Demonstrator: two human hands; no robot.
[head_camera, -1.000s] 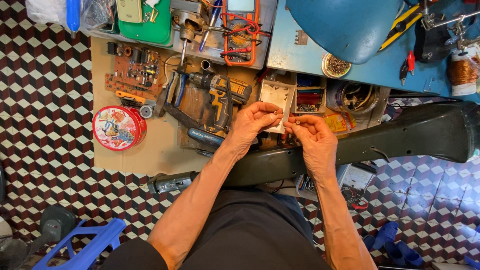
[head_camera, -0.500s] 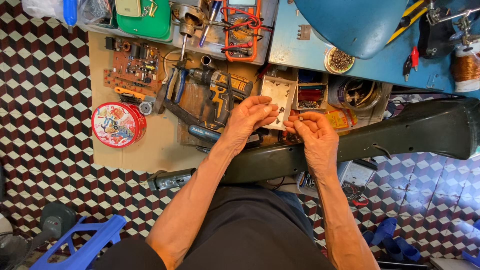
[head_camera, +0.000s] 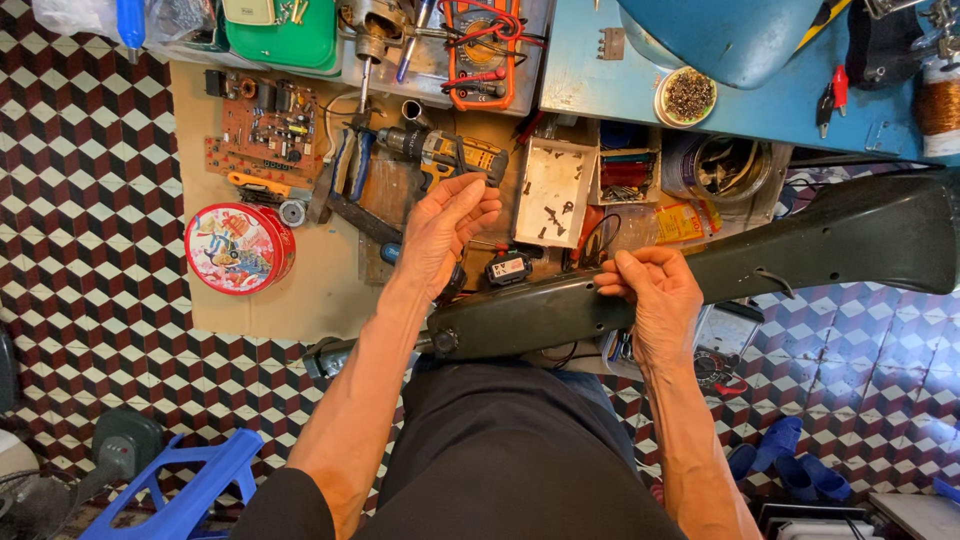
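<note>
A long dark olive housing (head_camera: 700, 270) was laid across the person's lap, its long axis running from the lower left of centre up toward the right edge of the frame, where the broad, flared end pointed. Its surface appeared smooth and moulded, with a round knob at the narrow lower-left end.

The right hand (head_camera: 655, 295) was placed on the housing's upper edge near the middle of the frame, with its fingers curled and pinched together at that edge; whether something small was held between them could not be told. The left hand (head_camera: 445, 230) was held open with fingers spread and loosely extended, above a yellow and black cordless drill (head_camera: 445, 155) on the cardboard mat (head_camera: 300, 300).

Half a second earlier both hands had been brought close together over the housing beside the white tray (head_camera: 555, 190); since then the left hand had been moved away to the left and opened.

The shallow rectangular white tray was seen to contain small dark screws. A round red tin (head_camera: 238, 248) with a printed lid was set at the left, below an orange circuit board (head_camera: 265, 130).
</note>
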